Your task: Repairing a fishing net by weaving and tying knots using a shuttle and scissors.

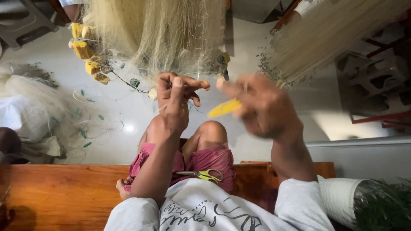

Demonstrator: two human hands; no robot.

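The left hand [173,100] is raised in front of the knees with fingers curled tight, pinching strands of the pale cream fishing net [158,30] that hangs down from above. The net's lower edge gathers right at this pinch. The right hand [263,107], blurred, sits just beside it with fingers closed around a flat yellow plastic netting needle [224,108], whose tip points toward the left hand without touching it. Yellow foam floats [83,49] dangle along the net's left edge. Yellow-handled scissors [205,174] lie on the pink shorts [214,160], near the front edge of the wooden bench [64,192].
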